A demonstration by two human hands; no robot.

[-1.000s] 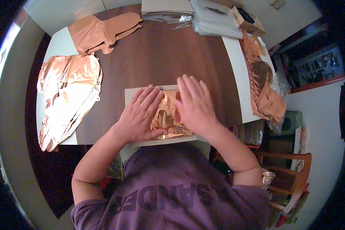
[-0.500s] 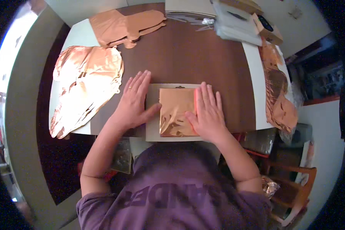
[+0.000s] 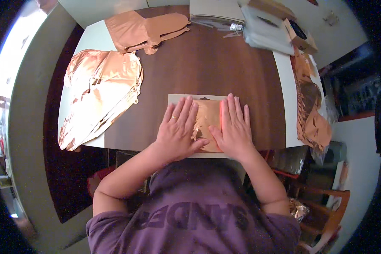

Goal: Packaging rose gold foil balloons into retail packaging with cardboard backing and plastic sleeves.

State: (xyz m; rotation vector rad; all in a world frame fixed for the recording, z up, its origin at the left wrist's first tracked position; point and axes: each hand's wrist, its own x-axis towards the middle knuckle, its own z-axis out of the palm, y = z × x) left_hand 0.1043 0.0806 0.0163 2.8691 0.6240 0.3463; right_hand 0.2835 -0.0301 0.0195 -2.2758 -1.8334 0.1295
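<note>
Head view, from the nearest part outward: a purple T-shirt (image 3: 224, 194) fills the bottom, close against the table edge. Just beyond it, both hands lie palm down with nothing gripped. The left hand (image 3: 177, 133), wearing a gold ring (image 3: 174, 117), has its fingers straight and close together, its thumb reaching over the lower part of a folded copper-coloured foil sheet (image 3: 209, 114). The right hand (image 3: 236, 132) is equally flat, covering the sheet's right edge, its thumb out over the foil. The sheet lies between them on a pale card (image 3: 178, 98), near the table's front edge; the flat hands, one at either side, seem set that way to press it smooth and square with the card, within easy reach.

Around this is the dark wooden tabletop (image 3: 207, 59). Shiny foil balloons (image 3: 108, 89) lie spread to the left, with more copper balloons (image 3: 146, 30) beyond, perhaps laid aside to leave the middle for working. Further copper foil (image 3: 315, 114) lies along the right side. At the far edge are clear plastic bags (image 3: 264, 36) and a small cardboard box (image 3: 299, 37).
</note>
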